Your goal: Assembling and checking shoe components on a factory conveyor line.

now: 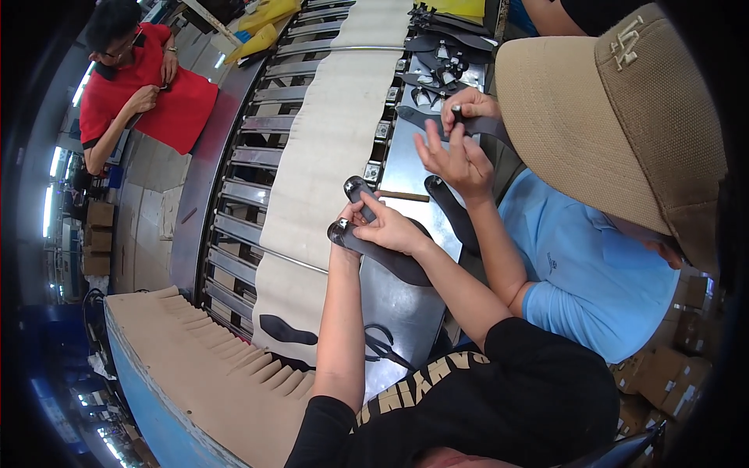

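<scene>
My two hands meet over the grey metal worktable (pixel 406 168). My right hand (pixel 390 228) grips a long dark strap piece (pixel 394 264) with a shiny metal stud at its left end. My left hand (pixel 349 218) is mostly hidden behind the right one and pinches the stud end of the same strap. A second dark rounded end (pixel 356 188) sticks up above my fingers; I cannot tell if it belongs to the same piece.
A co-worker in a light blue shirt (pixel 593 273) and tan cap sits at my right, a hand (pixel 460 160) over another dark strap (pixel 456 214). A beige conveyor belt (pixel 328 140) carries a black cut piece (pixel 285 331). Scissors (pixel 384 345), brown card stack (pixel 226 374), person in red (pixel 148 86).
</scene>
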`<state>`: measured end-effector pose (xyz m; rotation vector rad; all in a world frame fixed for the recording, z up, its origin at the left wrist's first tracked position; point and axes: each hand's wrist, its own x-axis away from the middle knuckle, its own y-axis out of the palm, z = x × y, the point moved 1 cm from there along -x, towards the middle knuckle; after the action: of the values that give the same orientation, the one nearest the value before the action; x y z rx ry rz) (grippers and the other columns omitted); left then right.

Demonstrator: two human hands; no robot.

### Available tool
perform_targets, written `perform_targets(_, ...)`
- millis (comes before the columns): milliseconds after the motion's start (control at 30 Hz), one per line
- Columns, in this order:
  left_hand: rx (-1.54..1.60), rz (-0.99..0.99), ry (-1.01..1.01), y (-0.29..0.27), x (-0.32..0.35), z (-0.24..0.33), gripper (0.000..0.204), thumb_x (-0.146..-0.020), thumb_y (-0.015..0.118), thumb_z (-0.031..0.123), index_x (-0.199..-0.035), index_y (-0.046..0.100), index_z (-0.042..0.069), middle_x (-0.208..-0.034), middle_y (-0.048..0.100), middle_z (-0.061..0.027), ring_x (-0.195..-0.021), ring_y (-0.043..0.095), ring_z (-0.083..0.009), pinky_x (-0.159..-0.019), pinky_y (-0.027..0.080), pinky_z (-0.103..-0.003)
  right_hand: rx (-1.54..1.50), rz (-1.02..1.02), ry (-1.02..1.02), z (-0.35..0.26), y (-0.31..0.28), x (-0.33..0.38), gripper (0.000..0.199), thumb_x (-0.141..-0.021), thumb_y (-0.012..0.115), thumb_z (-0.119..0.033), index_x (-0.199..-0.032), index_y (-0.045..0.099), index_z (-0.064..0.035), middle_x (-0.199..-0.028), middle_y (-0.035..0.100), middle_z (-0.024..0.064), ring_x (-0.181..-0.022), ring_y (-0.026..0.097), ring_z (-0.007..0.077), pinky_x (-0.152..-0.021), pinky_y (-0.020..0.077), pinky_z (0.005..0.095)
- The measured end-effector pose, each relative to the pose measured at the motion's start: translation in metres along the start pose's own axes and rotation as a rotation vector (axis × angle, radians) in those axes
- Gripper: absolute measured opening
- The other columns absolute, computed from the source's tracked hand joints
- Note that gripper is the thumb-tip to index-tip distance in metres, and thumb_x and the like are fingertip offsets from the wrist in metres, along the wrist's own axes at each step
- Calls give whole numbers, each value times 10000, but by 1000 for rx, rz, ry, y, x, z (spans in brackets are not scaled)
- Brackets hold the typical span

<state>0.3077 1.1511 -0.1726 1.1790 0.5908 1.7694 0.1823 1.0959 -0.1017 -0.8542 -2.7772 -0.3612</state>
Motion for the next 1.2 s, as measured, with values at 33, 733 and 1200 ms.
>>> perform_targets(33,0,-1,0,-1,0,-2,387,-903,487,162,-1232,530,-37,-1169,631,-147,-1037,618,-256,-925,507,-371,1,1,0,3,0,0,856,-771,691,-197,-1449,232,55,-1082,629,131,-937,635,146,-841,472,239)
perform_targets(733,86,-6,37,-20,19,-15,430,-889,498,160,-1266,495,-47,-1227,598,-185,-1131,574,-309,-1009,446,-399,185,27,0,22,13,5,823,-816,663,-137,-1461,190,58,-986,668,107,-864,636,94,-773,476,210)
perform_targets(1200,342,-414,49,-92,48,-23,313,-995,411,257,-1203,555,73,-1170,634,-68,-1064,608,-204,-861,516,-341,194,181,-343,-130,66,-74,689,-714,690,-294,-1294,494,22,-867,682,197,-836,666,320,-787,506,367)
